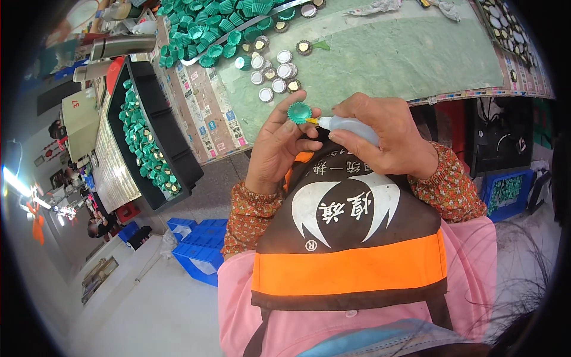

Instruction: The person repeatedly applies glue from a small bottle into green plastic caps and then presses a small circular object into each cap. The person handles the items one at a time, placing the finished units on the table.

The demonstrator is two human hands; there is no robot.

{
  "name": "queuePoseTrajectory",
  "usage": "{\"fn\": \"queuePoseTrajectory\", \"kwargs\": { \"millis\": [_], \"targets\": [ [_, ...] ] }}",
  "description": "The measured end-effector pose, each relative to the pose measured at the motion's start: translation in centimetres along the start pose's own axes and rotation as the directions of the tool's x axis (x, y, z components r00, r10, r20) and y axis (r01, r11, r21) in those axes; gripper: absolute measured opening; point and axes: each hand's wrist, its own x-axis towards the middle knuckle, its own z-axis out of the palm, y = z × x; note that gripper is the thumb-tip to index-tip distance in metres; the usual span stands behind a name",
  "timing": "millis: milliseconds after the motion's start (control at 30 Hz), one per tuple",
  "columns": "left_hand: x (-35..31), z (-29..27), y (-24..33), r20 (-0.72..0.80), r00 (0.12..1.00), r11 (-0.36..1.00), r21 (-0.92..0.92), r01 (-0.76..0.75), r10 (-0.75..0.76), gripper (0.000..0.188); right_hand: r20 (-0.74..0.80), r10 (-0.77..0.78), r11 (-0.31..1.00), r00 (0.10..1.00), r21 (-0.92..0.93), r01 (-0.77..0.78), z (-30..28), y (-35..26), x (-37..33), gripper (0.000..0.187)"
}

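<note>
Between the thumb and fingers of my left hand is a small green fluted cup, its hollow side facing up. My right hand grips a translucent squeeze bottle, tipped sideways. The bottle's thin yellow nozzle reaches to the rim of the green cup. Just beyond my left hand, small round fluted pieces lie loosely grouped on the table, some with white faces and some with gold-coloured centres. Behind them rises a large heap of green fluted cups.
Pale green sheeting covers the table. At left stands a black tray of green pieces with gold-coloured centres. Blue crates sit on the floor at lower left, and another blue crate at right. A tray of round pieces lies far right.
</note>
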Motion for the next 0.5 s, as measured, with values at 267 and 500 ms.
{"fn": "queuePoseTrajectory", "kwargs": {
  "millis": [267,500],
  "targets": [
    [-0.09,0.33,0.04,-0.007,1.000,0.998,0.057,0.018,-0.017,0.054,0.027,-0.003,1.000,1.000,-0.017,0.004,0.36,0.21,-0.12,0.022],
    [-0.07,0.56,-0.17,-0.052,0.998,0.995,0.087,0.040,-0.035,0.048,0.028,0.061,0.998,0.998,-0.001,-0.061,0.63,0.26,-0.18,0.021]
  ]
}}
